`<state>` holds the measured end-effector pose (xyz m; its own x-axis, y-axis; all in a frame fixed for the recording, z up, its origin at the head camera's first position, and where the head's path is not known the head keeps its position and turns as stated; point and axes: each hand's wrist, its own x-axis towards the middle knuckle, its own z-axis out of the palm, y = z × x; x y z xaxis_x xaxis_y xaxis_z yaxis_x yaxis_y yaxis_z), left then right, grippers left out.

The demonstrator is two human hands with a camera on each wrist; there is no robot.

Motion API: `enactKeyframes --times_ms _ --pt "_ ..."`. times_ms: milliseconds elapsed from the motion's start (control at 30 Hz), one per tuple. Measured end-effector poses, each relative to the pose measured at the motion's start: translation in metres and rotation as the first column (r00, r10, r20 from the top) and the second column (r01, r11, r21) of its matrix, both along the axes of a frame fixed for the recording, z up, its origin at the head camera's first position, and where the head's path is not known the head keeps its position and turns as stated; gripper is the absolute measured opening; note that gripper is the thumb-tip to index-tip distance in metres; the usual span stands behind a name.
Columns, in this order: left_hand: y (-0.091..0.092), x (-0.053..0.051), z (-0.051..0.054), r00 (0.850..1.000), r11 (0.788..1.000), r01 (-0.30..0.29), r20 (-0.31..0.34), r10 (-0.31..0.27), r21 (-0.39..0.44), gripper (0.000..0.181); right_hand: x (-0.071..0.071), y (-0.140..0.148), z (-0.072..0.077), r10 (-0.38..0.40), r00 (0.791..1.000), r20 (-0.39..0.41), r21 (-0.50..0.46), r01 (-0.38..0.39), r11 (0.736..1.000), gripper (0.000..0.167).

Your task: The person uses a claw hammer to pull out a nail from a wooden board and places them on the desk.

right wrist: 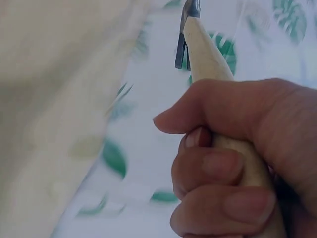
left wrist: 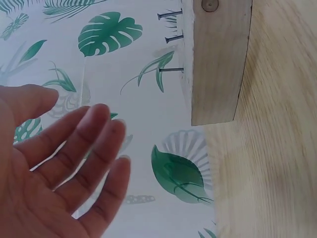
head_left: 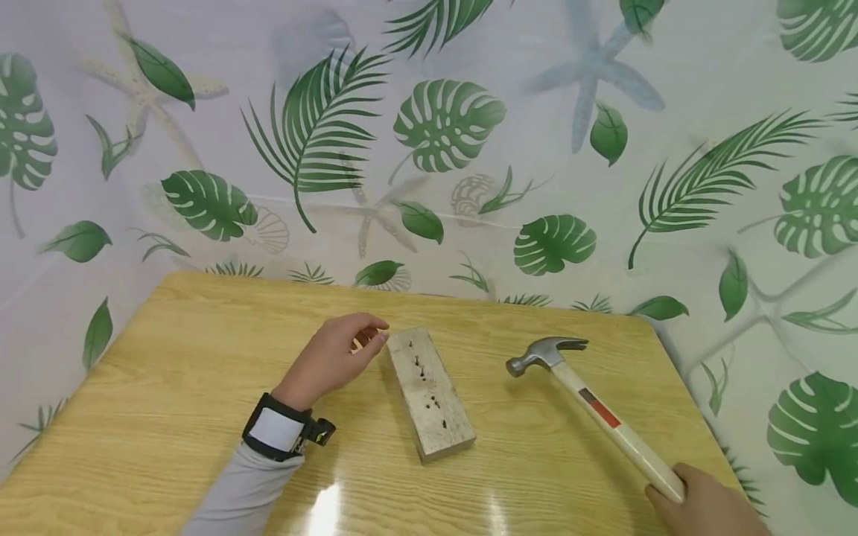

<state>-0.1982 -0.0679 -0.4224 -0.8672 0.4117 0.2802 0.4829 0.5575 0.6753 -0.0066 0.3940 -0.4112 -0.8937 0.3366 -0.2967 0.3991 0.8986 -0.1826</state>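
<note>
Right hand (right wrist: 225, 163) grips a wooden hammer handle (right wrist: 207, 57)

The fingers (right wrist: 203, 166) curl round the pale handle, nails turned to the camera, and the thumb (right wrist: 213, 103) lies across it just above them. Beyond the grip the handle runs up to a dark metal hammer head (right wrist: 192, 8), cut off by the top edge, its two-pronged claw (right wrist: 180, 47) pointing down in the frame. Behind is a white backdrop (right wrist: 153, 99) printed with green leaves (right wrist: 115, 157), some blurred. The pale tan table (right wrist: 59, 94), badly out of focus, fills the left side
</note>
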Motion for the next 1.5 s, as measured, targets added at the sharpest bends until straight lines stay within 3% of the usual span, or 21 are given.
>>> enactKeyframes --times_ms 167,467,633,733,833,933,1100,1233,1400,1500 --pt "0.005 -0.002 0.002 0.991 0.998 0.029 -0.133 -0.022 0.050 0.020 -0.025 -0.053 0.022 0.071 0.984 -0.163 0.018 -0.069 0.997 0.022" --pt "0.007 0.000 0.009 0.953 0.998 0.011 -0.301 0.006 0.055 0.022 -0.070 -0.129 0.045 0.272 0.906 -0.323 0.042 -0.273 0.961 0.007" --pt "0.009 0.008 0.014 0.910 0.999 0.009 -0.414 0.008 0.040 0.026 -0.091 -0.159 0.054 0.351 0.867 -0.354 0.093 -0.340 0.936 0.012" --pt "0.016 0.013 0.016 0.871 0.999 0.012 -0.491 -0.027 -0.035 0.032 -0.100 -0.176 0.058 0.381 0.854 -0.353 0.112 -0.366 0.924 0.016" --pt "0.025 0.016 0.014 0.849 0.990 -0.007 -0.524 -0.070 -0.144 0.040 -0.108 -0.192 0.062 0.408 0.845 -0.346 0.121 -0.391 0.912 0.017" --pt "0.032 0.017 0.008 0.854 0.967 -0.051 -0.513 -0.087 -0.249 0.046 -0.113 -0.204 0.066 0.416 0.845 -0.336 0.097 -0.409 0.908 0.016" --pt "0.033 0.017 0.004 0.889 0.926 -0.127 -0.455 -0.053 -0.356 0.036 -0.119 -0.215 0.068 0.437 0.841 -0.319 0.078 -0.436 0.896 0.015" --pt "0.031 0.015 0.002 0.917 0.915 -0.114 -0.396 -0.054 -0.388 0.034 -0.120 -0.219 0.067 0.465 0.827 -0.315 0.092 -0.461 0.883 0.019" --pt "0.024 0.014 0.003 0.938 0.915 -0.090 -0.342 -0.055 -0.394 0.037 -0.123 -0.221 0.063 0.509 0.791 -0.340 0.076 -0.516 0.853 0.024" --pt "0.017 0.011 0.002 0.942 0.918 -0.095 -0.334 -0.043 -0.384 0.039 -0.124 -0.218 0.063 0.503 0.754 -0.422 -0.035 -0.568 0.822 0.027"
